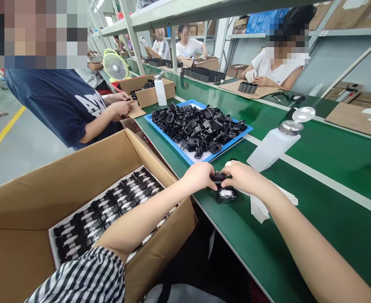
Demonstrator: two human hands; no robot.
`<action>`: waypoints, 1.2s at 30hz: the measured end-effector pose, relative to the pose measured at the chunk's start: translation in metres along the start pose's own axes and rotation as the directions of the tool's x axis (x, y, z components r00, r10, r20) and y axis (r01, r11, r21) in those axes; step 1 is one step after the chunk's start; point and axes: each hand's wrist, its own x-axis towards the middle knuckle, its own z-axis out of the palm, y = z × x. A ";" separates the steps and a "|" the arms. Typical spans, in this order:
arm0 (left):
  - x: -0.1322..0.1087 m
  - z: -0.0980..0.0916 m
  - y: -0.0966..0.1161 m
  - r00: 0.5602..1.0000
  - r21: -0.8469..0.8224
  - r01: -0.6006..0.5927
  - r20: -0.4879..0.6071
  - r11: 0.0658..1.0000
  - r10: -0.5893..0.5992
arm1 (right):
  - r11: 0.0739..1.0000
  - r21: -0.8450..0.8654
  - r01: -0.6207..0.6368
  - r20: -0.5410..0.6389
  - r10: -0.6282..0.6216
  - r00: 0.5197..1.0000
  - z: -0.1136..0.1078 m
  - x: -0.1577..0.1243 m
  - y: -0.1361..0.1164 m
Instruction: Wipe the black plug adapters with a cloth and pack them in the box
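My left hand [198, 176] and my right hand [245, 176] meet over the green table near its edge. Between their fingertips they grip a small black plastic plug part [217, 177]. Just below it lies a second black piece [227, 194] with a shiny, whitish face; whether the two touch I cannot tell. Something white shows at the top of my right hand, partly covered by the fingers. A white cloth [261, 206] lies beneath my right forearm. Beyond my hands, a blue-rimmed tray [190, 161] holds a heap of similar black plug parts.
At my left stands a large cardboard box [62, 172] with rows of black-and-white pieces. A white bottle with a metal lid [272, 147] is right of my hands. Farther back are a second bottle [160, 90] and a green fan [115, 65]. Several people work around the table.
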 end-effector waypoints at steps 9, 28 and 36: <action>0.011 0.013 -0.002 0.996 -0.086 -0.050 -0.077 0.995 0.043 | 0.992 -0.117 -0.051 0.051 0.057 0.997 -0.006 0.011 -0.004; 0.012 0.001 -0.001 0.994 -0.089 -0.081 -0.083 0.993 0.073 | 0.966 0.241 -0.089 -0.134 0.124 0.983 -0.028 0.066 0.025; 0.020 0.022 -0.006 0.992 -0.611 -0.116 -0.041 0.783 0.116 | 0.956 0.224 -0.192 -0.173 0.233 0.957 -0.009 0.083 0.015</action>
